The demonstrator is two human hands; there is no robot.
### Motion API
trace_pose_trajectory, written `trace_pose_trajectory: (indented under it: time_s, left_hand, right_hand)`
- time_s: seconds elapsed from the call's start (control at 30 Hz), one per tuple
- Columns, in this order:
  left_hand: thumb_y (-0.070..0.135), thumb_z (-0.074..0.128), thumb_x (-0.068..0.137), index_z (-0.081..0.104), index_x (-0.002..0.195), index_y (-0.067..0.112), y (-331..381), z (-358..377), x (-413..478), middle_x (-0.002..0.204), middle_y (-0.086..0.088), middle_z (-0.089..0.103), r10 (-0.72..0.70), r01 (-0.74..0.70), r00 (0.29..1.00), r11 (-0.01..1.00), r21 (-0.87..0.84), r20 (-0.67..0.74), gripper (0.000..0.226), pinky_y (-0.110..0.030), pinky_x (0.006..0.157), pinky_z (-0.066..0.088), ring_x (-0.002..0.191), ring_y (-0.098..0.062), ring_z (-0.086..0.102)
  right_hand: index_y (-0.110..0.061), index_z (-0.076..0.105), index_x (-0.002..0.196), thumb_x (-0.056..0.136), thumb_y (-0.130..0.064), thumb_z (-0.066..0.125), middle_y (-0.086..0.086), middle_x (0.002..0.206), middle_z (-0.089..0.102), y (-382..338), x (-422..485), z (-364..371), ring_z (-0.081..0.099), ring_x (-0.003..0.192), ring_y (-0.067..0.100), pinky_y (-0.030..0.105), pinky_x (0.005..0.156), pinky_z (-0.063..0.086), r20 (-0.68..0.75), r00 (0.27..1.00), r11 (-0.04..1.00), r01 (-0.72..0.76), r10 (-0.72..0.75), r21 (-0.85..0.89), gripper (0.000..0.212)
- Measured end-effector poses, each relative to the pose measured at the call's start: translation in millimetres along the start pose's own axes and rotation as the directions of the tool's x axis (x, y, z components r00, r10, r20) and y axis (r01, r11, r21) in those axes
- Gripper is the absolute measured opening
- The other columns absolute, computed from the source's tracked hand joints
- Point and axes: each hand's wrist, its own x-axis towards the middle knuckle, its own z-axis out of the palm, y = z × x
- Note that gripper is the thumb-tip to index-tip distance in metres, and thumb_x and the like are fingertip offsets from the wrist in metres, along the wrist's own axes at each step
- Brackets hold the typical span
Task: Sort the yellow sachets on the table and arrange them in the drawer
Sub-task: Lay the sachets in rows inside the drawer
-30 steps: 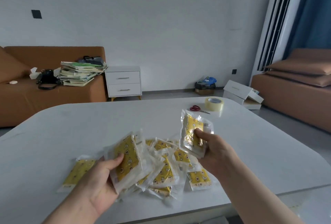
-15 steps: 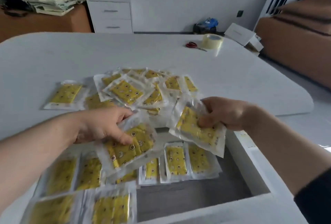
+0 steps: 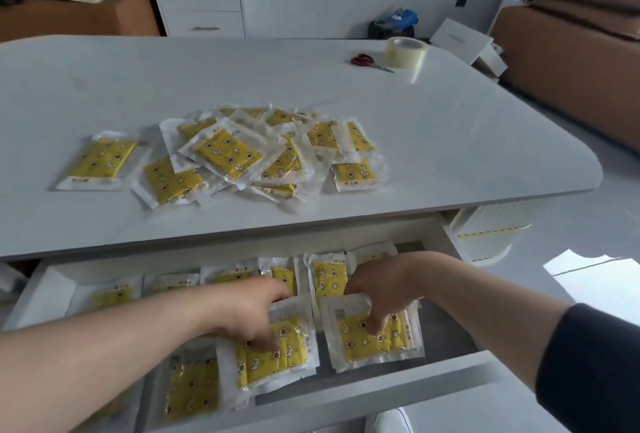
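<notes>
Fingers (image 3: 268, 341) of the left hand (image 3: 254, 311) clamp the left sachet (image 3: 277, 361). The right hand (image 3: 381, 289) pinches the right sachet (image 3: 377, 344), which lies crosswise just beside it in the drawer (image 3: 398, 392). The pile (image 3: 242, 155) lies ahead on the table (image 3: 311, 86).

The drawer (image 3: 433, 380) had bare grey floor free at its right end and front right corner; sachets (image 3: 329, 280) covered the rest, and the table (image 3: 450, 141) edge ran close above its back.
</notes>
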Motion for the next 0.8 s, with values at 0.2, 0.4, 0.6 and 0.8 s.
trace_pose_trajectory:
  time_s: [0.2, 0.4, 0.6, 0.8]
  left_hand:
    - [0.023, 0.073, 0.082, 0.030, 0.148, 0.023, 5.6, 25.0, 11.4, 0.150, 0.001, 0.039, 0.002, -0.001, 1.000, 1.000, -0.022, 0.027, 0.079, -0.029, 0.107, 0.039, 0.133, -0.019, 0.043]
    - [0.024, 0.069, 0.085, 0.032, 0.147, 0.023, 1.7, 35.2, 15.4, 0.151, 0.002, 0.037, 0.039, -0.038, 0.999, 0.997, 0.061, -0.008, 0.072, -0.027, 0.105, 0.039, 0.134, -0.018, 0.041]
    - [0.008, 0.046, 0.092, 0.065, 0.113, 0.023, 0.0, 36.0, 16.4, 0.110, 0.003, 0.064, 0.085, -0.079, 0.987, 0.996, 0.051, -0.137, 0.032, -0.029, 0.080, 0.055, 0.096, -0.014, 0.062]
    - [0.005, 0.053, 0.091, 0.063, 0.121, 0.027, -4.3, 41.3, 19.5, 0.120, 0.005, 0.065, 0.103, -0.094, 0.967, 0.994, 0.051, -0.231, 0.039, -0.029, 0.088, 0.054, 0.105, -0.014, 0.062]
  right_hand:
    - [-0.020, 0.058, 0.126, 0.085, -0.029, 0.071, -0.007, 0.104, 0.056, -0.7, 5.4, 8.7, 0.050, 0.096, 0.016, 0.030, 0.086, 0.038, 0.034, 0.999, 0.998, 0.005, -0.002, -0.064, 0.044]
    - [-0.018, 0.044, 0.144, 0.087, -0.026, 0.069, 0.002, 0.143, 0.048, -6.4, 8.3, 11.5, 0.045, 0.130, 0.026, 0.039, 0.104, 0.037, 0.022, 0.999, 0.983, -0.025, 0.030, -0.180, 0.062]
    - [-0.018, 0.046, 0.143, 0.093, -0.019, 0.060, 0.002, 0.150, 0.043, -10.3, 9.5, 6.6, 0.037, 0.139, 0.024, 0.041, 0.111, 0.032, 0.024, 0.999, 0.987, -0.019, 0.023, -0.161, 0.052]
    - [-0.016, 0.046, 0.143, 0.094, -0.014, 0.059, 0.002, 0.147, 0.046, -6.4, 12.3, 11.4, 0.041, 0.136, 0.023, 0.036, 0.110, 0.034, -0.094, 0.995, 0.987, -0.034, 0.019, -0.155, 0.051]
